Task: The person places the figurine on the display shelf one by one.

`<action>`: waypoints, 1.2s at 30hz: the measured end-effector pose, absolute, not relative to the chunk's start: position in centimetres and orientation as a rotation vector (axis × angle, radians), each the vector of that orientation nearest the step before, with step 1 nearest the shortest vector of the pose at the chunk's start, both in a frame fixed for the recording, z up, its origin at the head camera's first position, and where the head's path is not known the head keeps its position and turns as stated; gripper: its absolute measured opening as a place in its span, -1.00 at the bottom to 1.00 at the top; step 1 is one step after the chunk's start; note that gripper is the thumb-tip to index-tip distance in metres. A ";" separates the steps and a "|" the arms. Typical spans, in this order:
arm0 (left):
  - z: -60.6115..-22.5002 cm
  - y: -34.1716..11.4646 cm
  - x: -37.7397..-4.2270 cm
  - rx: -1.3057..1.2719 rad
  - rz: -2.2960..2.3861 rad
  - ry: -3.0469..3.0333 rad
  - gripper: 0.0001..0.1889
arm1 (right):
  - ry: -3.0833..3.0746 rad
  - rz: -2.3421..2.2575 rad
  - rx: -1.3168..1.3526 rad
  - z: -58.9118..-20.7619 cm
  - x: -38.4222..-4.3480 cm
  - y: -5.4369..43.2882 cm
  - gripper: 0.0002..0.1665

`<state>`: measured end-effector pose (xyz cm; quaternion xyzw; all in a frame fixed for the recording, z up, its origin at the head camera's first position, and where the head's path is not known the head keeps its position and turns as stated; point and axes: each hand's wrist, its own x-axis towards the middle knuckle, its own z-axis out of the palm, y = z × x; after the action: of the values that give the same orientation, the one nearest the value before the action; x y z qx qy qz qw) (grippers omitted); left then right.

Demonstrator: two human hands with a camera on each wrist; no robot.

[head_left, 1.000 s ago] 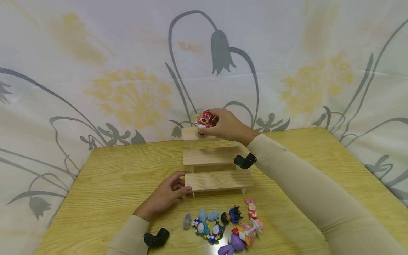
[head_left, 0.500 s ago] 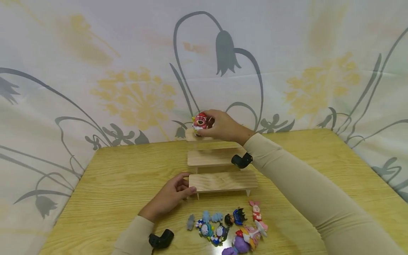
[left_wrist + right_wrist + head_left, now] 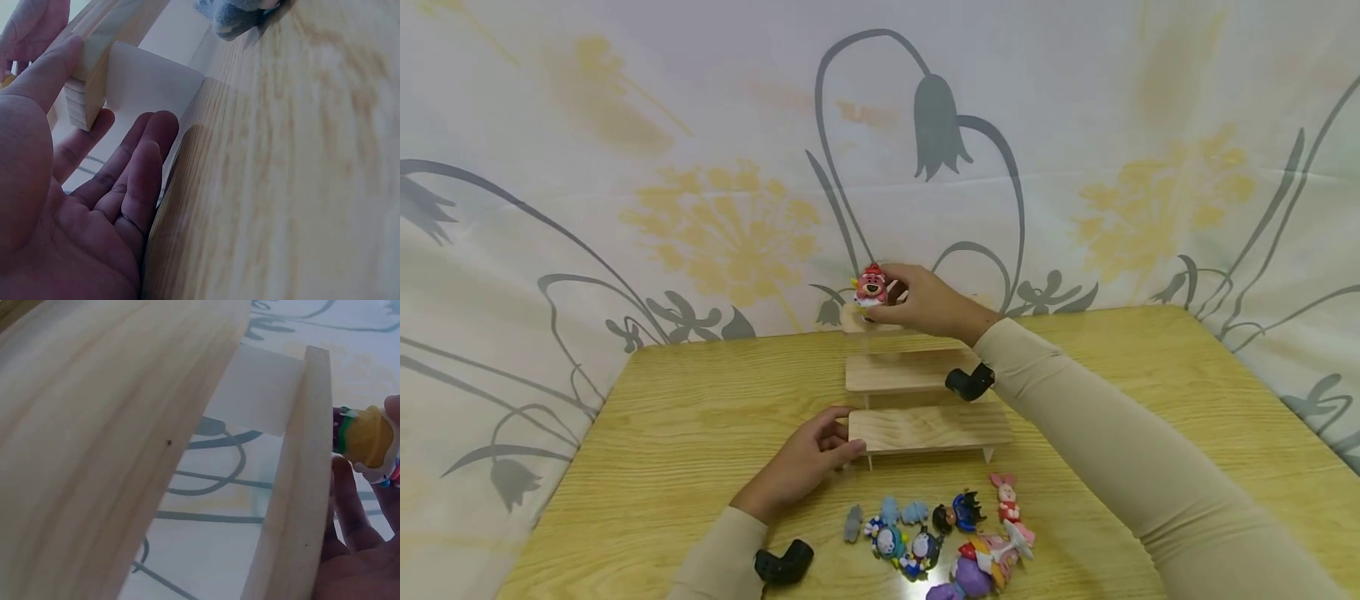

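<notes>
A three-tier wooden display stand (image 3: 928,427) stands mid-table. My left hand (image 3: 805,458) grips the left end of its lowest step; in the left wrist view the thumb lies on top of the board (image 3: 94,56) and a finger is beneath. My right hand (image 3: 934,304) pinches a small pink bear figurine (image 3: 872,287) with a red top at the left end of the highest step. In the right wrist view the figurine's yellow and dark lower part (image 3: 369,437) shows right at the top board's edge (image 3: 300,475). My palm hides part of the top step.
In front of the stand lie several toy figurines: grey-blue ones (image 3: 889,510), a dark-haired blue one (image 3: 967,510), a pink piglet (image 3: 1007,498) and a purple one (image 3: 970,575). A flower-printed cloth (image 3: 730,225) hangs behind the table (image 3: 700,433).
The bear figurine has shifted left along the top step with my right hand and now faces forward more. My left hand keeps its grip on the stand. The head view has shifted slightly.
</notes>
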<state>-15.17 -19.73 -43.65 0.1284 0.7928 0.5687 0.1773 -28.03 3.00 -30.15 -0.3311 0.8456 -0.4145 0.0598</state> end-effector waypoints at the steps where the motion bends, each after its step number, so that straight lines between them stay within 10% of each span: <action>1: -43.7 -19.7 -15.2 0.367 1.607 2.247 -0.30 | 2.552 -1.265 -0.996 -30.2 -28.1 3.1 -0.51; 30: -43.6 -19.9 -15.1 0.373 1.588 2.267 -0.28 | 2.474 -1.483 -1.039 -31.6 -27.8 3.7 -0.19; 36: -43.8 -19.7 -15.1 0.379 1.597 2.269 -0.30 | 2.470 -1.786 -0.967 -32.1 -27.3 4.3 -0.37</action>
<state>-15.10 -19.66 -43.84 0.1333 0.7985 0.5620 0.1698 -27.34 4.26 -32.06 -0.3023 0.7720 -0.5584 -0.0281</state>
